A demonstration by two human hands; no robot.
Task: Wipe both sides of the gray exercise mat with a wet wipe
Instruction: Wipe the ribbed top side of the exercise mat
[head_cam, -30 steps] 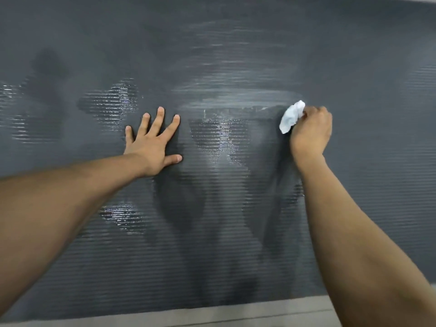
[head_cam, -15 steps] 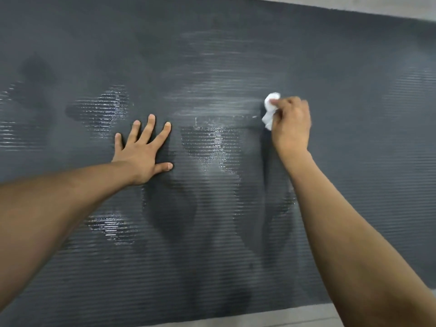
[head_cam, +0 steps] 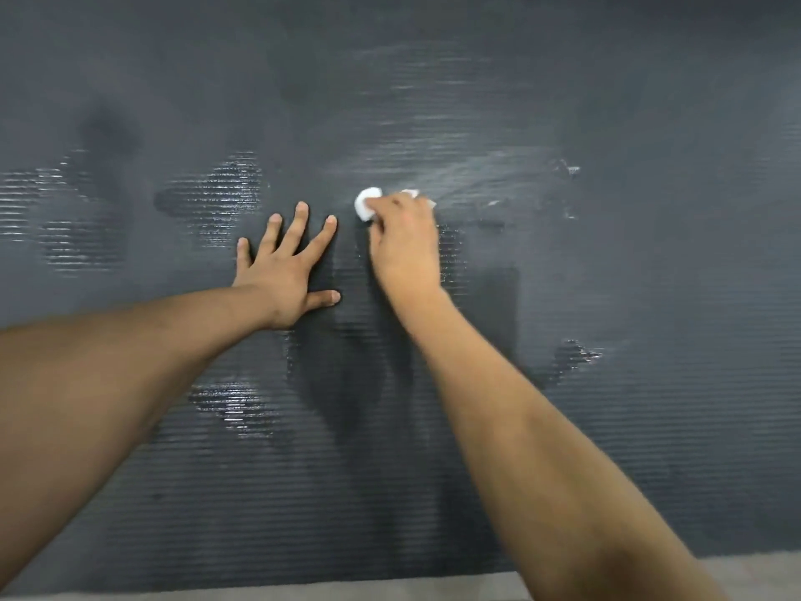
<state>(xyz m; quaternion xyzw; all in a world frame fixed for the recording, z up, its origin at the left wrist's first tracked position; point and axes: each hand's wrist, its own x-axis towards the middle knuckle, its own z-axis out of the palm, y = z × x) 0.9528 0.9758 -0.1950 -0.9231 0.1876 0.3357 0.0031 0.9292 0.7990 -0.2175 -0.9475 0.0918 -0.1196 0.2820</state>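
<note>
The gray ribbed exercise mat [head_cam: 628, 427] fills almost the whole view, lying flat with shiny wet streaks and darker damp patches across it. My left hand [head_cam: 288, 268] presses flat on the mat near the middle, fingers spread. Just to its right, my right hand [head_cam: 401, 242] grips a crumpled white wet wipe [head_cam: 367, 202] and holds it against the mat; most of the wipe is hidden under the fingers. A pale smeared trail runs from the wipe toward the right.
A strip of light floor [head_cam: 433, 585] shows along the mat's near edge at the bottom. Wet glossy patches lie left of my left hand and below my left forearm.
My right hand has swept the wipe leftward across the mat, ending close beside my left hand. The left hand stays pressed in place.
</note>
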